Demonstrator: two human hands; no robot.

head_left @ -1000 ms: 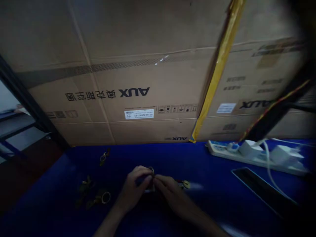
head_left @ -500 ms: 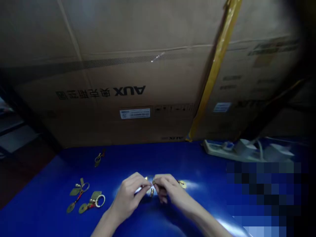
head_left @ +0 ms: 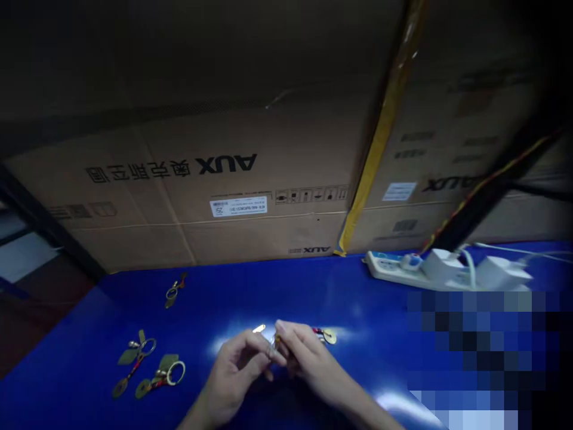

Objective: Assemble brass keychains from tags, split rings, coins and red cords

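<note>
My left hand [head_left: 235,376] and my right hand [head_left: 307,358] meet over the blue table top [head_left: 268,289], their fingertips pinching a small brass keychain fitting [head_left: 277,342], which is mostly hidden by my fingers. Just beyond my right hand lies a brass charm with a red cord [head_left: 326,335]. Further left are several brass charm keychains with rings: one [head_left: 134,361], another [head_left: 163,376] and a third [head_left: 174,289].
Large cardboard boxes printed AUX [head_left: 224,197] stand along the back edge of the table. A white power strip [head_left: 394,267] with white plug adapters [head_left: 447,267] lies at the back right. A pixelated patch covers the lower right.
The view has tilted and shifted slightly, so the boxes appear lower and darker. My hands have moved a little lower in the picture and still pinch the fitting.
</note>
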